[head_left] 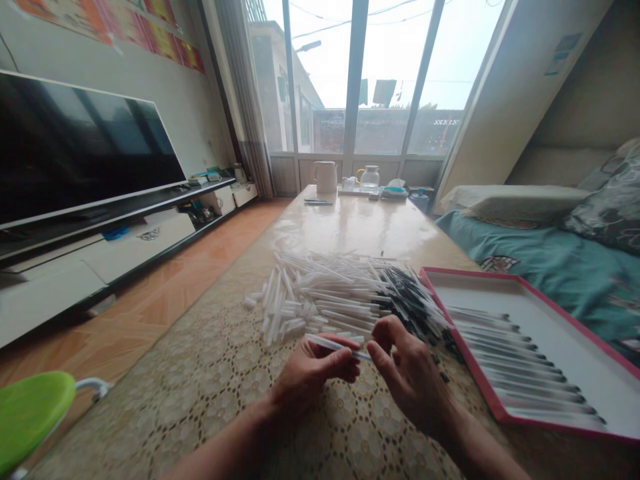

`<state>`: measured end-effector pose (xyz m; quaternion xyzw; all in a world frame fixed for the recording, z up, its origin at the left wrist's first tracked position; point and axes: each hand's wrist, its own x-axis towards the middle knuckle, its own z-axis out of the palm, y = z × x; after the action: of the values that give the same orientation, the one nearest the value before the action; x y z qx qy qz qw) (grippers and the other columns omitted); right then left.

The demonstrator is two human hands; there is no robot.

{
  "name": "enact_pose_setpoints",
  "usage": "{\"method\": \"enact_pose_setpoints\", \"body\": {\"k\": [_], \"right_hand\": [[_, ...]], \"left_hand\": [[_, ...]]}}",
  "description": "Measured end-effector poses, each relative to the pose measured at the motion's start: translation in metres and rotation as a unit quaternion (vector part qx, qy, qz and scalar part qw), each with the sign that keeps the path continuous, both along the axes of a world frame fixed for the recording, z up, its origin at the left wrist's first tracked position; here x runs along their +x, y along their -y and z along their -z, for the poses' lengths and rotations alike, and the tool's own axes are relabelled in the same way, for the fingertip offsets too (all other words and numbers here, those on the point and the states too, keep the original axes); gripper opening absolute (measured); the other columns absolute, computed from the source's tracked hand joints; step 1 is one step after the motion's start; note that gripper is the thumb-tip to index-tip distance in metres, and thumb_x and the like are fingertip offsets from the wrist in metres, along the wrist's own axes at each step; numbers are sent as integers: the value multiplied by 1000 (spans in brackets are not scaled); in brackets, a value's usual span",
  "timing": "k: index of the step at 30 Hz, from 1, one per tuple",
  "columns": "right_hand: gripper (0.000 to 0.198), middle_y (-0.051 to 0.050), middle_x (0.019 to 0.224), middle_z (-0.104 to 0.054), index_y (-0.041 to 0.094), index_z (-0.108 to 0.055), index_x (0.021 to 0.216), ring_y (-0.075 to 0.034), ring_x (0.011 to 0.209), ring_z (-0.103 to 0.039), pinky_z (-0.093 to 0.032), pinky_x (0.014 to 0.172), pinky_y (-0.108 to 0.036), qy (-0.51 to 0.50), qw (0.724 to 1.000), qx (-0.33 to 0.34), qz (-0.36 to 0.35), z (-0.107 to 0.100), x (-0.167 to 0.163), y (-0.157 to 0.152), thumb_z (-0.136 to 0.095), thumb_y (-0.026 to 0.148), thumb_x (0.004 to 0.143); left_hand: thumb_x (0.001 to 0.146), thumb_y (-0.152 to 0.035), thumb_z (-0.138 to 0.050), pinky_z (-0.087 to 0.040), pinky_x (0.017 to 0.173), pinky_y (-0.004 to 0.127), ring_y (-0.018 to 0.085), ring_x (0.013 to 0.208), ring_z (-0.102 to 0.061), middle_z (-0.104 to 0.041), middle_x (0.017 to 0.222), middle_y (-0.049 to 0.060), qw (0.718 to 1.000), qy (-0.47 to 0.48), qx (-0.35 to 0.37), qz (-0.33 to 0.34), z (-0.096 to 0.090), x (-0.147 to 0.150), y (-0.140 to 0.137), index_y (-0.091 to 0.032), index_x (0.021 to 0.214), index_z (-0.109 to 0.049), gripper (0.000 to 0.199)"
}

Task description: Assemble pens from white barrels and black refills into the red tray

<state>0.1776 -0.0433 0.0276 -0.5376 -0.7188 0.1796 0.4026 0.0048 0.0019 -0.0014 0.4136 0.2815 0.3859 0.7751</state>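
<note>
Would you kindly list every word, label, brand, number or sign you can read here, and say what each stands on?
No text can be read in this picture.
Wall posters, upper left: too blurred to read.
Bluish stickers, upper right: too small and blurred to read.
White tubes, piled on the table: no legible marking.

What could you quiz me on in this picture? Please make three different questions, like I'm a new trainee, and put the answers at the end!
1. What is the left hand holding?
2. True or false: the black pieces lie between the pile of white tubes and the tray.
3. Pick one. What colour is the tray's rim?
A) Green
B) Pinkish red
C) Black

Key:
1. A slim whitish tube
2. True
3. B
</note>
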Motion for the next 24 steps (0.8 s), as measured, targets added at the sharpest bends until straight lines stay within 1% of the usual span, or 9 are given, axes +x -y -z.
{"method": "enact_pose_setpoints", "body": {"k": [2,3,5,7,9,13,17,20,24], "right_hand": [[25,1,69,-51,20,-46,82,-13,59,-49,-38,55,-24,-37,999,-4,-4,1,3,-1,-35,40,92],[30,0,69,-53,20,-47,82,-13,58,-50,-38,54,-24,-59,998,-6,8,2,7,-3,-29,41,94],[37,-1,68,-55,20,-49,79,-13,57,-51,-39,53,-25,-76,994,-5,76,6,20,-9,-23,41,95],[31,-2,67,-57,20,-52,78,-15,57,-53,-39,55,-26,-33,985,2,171,13,38,-18,-33,40,93],[18,-3,72,-60,20,-56,80,-17,65,-56,-41,61,-28,47,974,4,222,20,54,-26,-46,34,87],[11,-7,82,-61,20,-60,80,-23,82,-57,-41,74,-33,217,954,-5,207,29,66,-31,-50,25,81],[14,-10,81,-59,19,-59,75,-28,86,-55,-39,77,-39,347,904,-3,248,32,55,-30,-52,31,79],[14,-10,79,-59,19,-57,75,-28,84,-54,-39,75,-41,386,885,-2,260,33,48,-30,-53,31,79],[10,-10,78,-58,19,-56,74,-27,81,-54,-40,74,-41,378,893,-5,244,32,49,-32,-51,26,80]], "left_hand": [[72,-22,-72,-52,59,24,14,59,-66,-72,68,9,1000,4,-21,3,0,0,0,-8,87,-70,22],[72,-22,-72,-53,59,24,14,59,-66,-72,69,8,999,19,-42,-15,-1,-1,-1,-8,86,-70,20],[75,-19,-69,-53,60,21,13,61,-66,-72,70,7,991,64,-93,-72,-3,-4,-4,-10,85,-70,14],[79,-14,-63,-53,61,19,11,62,-67,-72,70,6,976,108,-138,-130,-5,-7,-8,-10,83,-69,8],[84,-12,-56,-54,61,19,10,61,-67,-72,70,6,962,138,-163,-172,-8,-9,-11,-10,81,-69,13],[87,-10,-48,-55,59,20,12,60,-67,-72,71,8,954,150,-171,-197,-10,-10,-12,-9,80,-68,21],[86,-11,-50,-55,61,21,13,62,-68,-72,71,9,961,118,-161,-191,-9,-8,-10,-9,83,-68,18],[84,-11,-54,-55,62,22,14,63,-68,-72,72,9,969,88,-143,-179,-5,-7,-8,-9,83,-67,13],[81,-14,-60,-55,63,23,15,65,-68,-73,74,9,978,65,-115,-160,-1,-6,-8,-10,84,-66,9]]}}
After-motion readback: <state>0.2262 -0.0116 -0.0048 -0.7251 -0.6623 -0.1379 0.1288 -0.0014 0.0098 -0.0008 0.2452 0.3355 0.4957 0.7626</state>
